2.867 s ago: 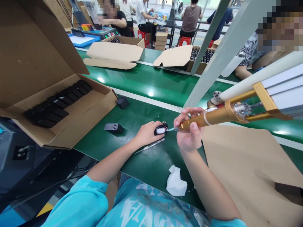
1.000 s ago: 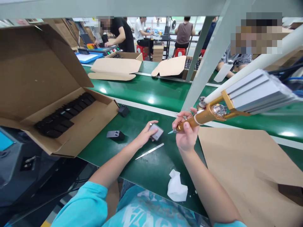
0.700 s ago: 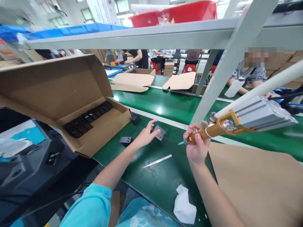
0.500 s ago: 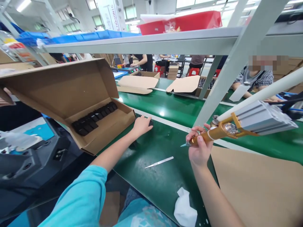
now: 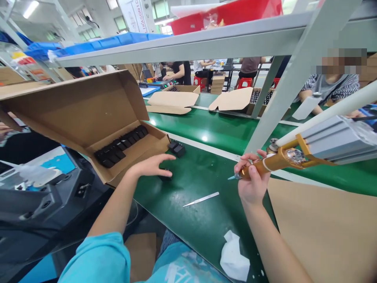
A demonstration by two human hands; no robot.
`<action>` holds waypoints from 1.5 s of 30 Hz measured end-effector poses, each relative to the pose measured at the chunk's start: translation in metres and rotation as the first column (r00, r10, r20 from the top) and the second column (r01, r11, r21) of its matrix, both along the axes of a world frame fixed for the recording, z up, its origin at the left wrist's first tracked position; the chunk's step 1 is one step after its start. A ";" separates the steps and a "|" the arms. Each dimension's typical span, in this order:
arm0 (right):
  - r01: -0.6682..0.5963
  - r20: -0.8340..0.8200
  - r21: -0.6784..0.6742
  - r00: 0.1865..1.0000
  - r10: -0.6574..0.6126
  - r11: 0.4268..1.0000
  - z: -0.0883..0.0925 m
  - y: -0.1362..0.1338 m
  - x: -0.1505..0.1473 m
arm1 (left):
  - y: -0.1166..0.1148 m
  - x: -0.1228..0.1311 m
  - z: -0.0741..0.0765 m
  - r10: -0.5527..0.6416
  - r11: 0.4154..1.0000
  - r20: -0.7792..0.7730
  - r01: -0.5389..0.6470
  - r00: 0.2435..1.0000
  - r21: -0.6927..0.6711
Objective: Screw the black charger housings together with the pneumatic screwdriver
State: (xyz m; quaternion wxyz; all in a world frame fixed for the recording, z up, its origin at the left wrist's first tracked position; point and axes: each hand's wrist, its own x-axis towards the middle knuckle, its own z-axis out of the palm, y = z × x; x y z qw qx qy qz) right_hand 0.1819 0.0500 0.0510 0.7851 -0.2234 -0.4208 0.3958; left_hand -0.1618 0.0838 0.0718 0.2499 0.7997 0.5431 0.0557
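Note:
My left hand (image 5: pixel 151 165) is open above the green worktop, thumb and fingers spread. Just under the thumb lies a small black block (image 5: pixel 165 176), partly covered by it; I cannot tell whether they touch. A little beyond the fingertips, small black blocks (image 5: pixel 177 149) sit together beside the carton. My right hand (image 5: pixel 253 179) is wrapped round the gold barrel of a dispenser (image 5: pixel 277 162), whose blue needle tip points left over the worktop. Left of my left hand, an open cardboard box (image 5: pixel 118 106) holds a row of black blocks (image 5: pixel 120 146).
Metal tweezers (image 5: pixel 201 199) and a crumpled white tissue (image 5: pixel 235 257) lie on the green worktop (image 5: pixel 194 232). Cardboard (image 5: pixel 324 224) covers the right side. A slanted grey post (image 5: pixel 282 92) and a shelf (image 5: pixel 182 49) stand ahead. Another person (image 5: pixel 326 86) sits across the green belt.
My left hand has let go of the black blocks by the box corner and drawn back left, its fingers opening over a nearer block. My right hand keeps hold of the dispenser.

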 end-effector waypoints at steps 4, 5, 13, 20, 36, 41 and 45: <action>0.003 0.003 0.012 1.000 -0.003 1.000 0.000 0.000 -0.001 | -0.022 -0.007 -0.014 0.047 0.998 -0.052 -0.049 0.998 -0.028; 0.004 0.003 0.014 1.000 -0.004 1.000 0.000 0.000 -0.001 | -0.023 -0.001 -0.017 0.077 0.997 -0.048 -0.076 0.996 0.005; 0.007 0.017 0.027 1.000 -0.007 1.000 0.000 0.000 -0.004 | -0.017 0.124 -0.032 -0.012 0.984 -0.039 0.019 0.999 0.179; 0.031 0.043 -0.005 0.999 -0.031 1.000 0.000 0.000 -0.004 | -0.012 0.170 -0.040 -0.138 0.977 0.113 0.117 0.984 0.175; -0.002 0.037 0.010 0.999 0.002 1.000 0.002 -0.003 -0.007 | 0.001 0.145 -0.064 -0.040 0.996 0.477 0.072 0.878 -0.051; -0.029 0.029 0.030 0.999 0.028 0.999 0.002 -0.005 -0.009 | -0.005 0.143 -0.055 -0.267 0.958 0.329 0.286 0.906 -0.012; -0.069 0.009 0.041 0.998 0.068 0.997 0.002 -0.007 -0.012 | -0.002 0.144 -0.059 -0.225 0.971 0.273 0.239 0.935 -0.017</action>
